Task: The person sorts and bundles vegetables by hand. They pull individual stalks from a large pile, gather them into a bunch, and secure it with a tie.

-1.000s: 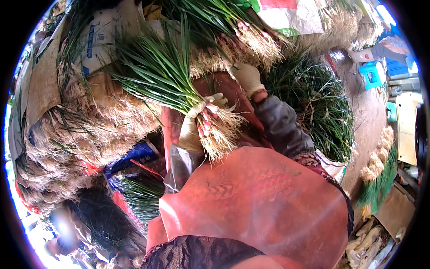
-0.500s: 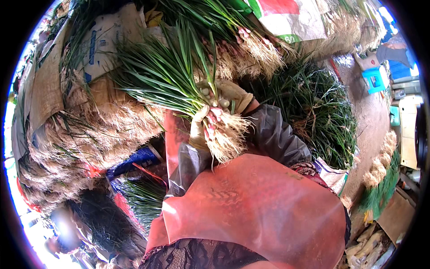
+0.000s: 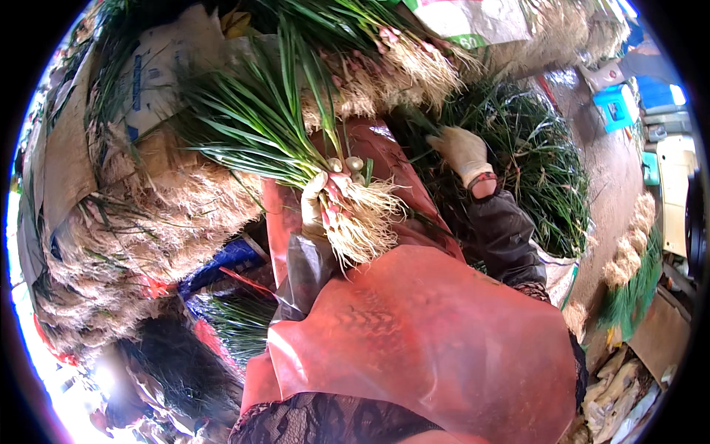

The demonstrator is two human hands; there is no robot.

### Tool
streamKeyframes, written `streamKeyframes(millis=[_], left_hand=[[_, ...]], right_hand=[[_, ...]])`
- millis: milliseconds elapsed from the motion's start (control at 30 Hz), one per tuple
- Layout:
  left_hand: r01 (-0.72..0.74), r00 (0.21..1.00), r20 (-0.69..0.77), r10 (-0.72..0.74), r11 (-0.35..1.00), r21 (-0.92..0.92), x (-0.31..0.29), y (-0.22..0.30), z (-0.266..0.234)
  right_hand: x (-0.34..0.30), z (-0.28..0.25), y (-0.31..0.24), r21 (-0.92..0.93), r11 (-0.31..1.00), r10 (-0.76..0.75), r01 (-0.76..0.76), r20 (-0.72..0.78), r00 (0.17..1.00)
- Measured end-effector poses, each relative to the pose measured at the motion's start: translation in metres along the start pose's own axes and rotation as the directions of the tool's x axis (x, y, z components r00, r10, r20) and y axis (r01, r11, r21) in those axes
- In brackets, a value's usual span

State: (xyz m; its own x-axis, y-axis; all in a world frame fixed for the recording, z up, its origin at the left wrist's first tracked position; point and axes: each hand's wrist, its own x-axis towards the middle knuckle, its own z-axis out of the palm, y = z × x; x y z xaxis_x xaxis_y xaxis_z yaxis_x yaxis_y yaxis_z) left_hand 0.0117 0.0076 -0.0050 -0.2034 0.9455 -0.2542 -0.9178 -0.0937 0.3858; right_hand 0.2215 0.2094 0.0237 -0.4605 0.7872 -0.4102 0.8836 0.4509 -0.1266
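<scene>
My gloved left hand [image 3: 313,203] is closed around a bunch of green garlic [image 3: 342,185] above my lap. Its long green leaves fan out to the upper left, and the pinkish-white bulbs and pale stringy roots point down to the right. Away from the bunch, my gloved right hand [image 3: 464,153] is over the edge of a heap of loose green leaves [image 3: 532,163] on the right. Its fingers point left, look parted and slightly blurred, and I see nothing held in them. A reddish apron [image 3: 444,333] covers my lap.
Stacked garlic plants with dense roots [image 3: 148,237] rise on the left, and more lie at the far side [image 3: 421,70]. A printed sack [image 3: 473,22] lies there too. To the right are a blue stool [image 3: 615,108] and tied bundles [image 3: 629,259] on the floor.
My right hand has left the bunch and moved right, over the leaf heap. My left hand still holds the garlic, shifted slightly left in view.
</scene>
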Motion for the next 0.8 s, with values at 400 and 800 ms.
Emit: streamKeyframes(millis=[400,800], left_hand=[[-0.182,0.983,0.018,0.181,0.982,0.059,-0.017,0.030,0.021],[-0.115,0.993,0.042,0.112,0.988,0.101,-0.021,0.018,0.032]], right_hand=[[-0.007,0.010,-0.146,0.566,0.610,-0.106,0.554,-0.635,0.765],[0.027,0.038,0.044,-0.113,0.818,-0.558,0.563,-0.391,0.732]])
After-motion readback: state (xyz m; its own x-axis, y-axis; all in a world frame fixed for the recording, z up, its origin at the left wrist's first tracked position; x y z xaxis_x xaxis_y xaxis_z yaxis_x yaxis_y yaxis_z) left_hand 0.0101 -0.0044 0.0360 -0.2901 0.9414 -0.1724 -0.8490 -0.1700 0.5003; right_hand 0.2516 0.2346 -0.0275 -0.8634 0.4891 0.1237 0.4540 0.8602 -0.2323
